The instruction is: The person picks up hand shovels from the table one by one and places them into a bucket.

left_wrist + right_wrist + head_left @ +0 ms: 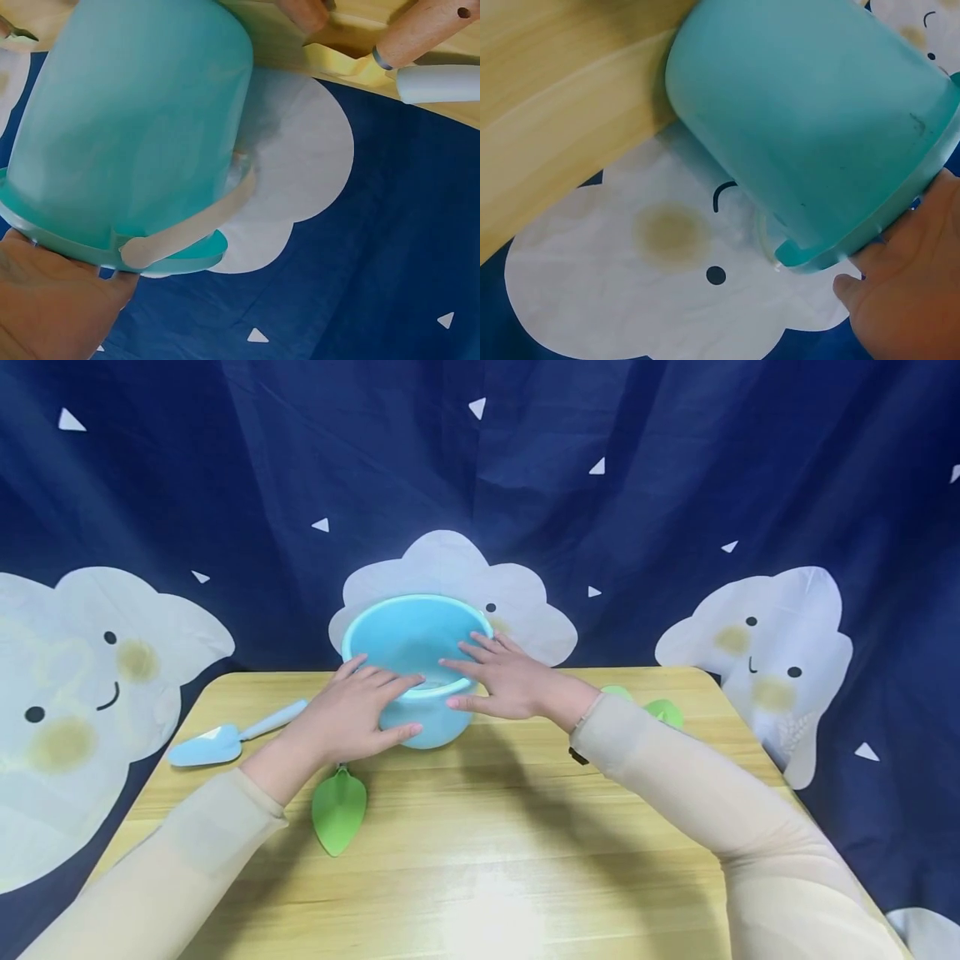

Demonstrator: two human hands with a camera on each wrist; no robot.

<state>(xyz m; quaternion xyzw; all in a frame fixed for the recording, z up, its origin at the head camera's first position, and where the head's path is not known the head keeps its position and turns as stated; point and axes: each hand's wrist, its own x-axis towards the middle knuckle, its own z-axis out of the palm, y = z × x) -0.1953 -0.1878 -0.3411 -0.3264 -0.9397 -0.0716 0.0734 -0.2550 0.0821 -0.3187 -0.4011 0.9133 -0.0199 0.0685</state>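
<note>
A light blue bucket [442, 725] stands at the back of the wooden table, its round mouth tipped toward me. Over its near left rim lies my left hand [352, 714], fingers extended and thumb apart. My right hand [502, 681] is at the right side of the rim, fingers spread over the opening. In the left wrist view, a cream carrying handle [191, 229] hangs along the bucket's side, and the left hand [60, 307] is against the rim. The right wrist view has the right hand [915, 277] at the rim too, with its fingertips hidden behind it.
On the table [525, 827], a blue trowel [206, 747] lies at left and a green shovel head [339, 810] below my left hand. Green pieces [663, 712] are partly hidden behind my right sleeve. Wooden handles [427, 30] show in the left wrist view. A dark blue curtain [525, 460] hangs behind.
</note>
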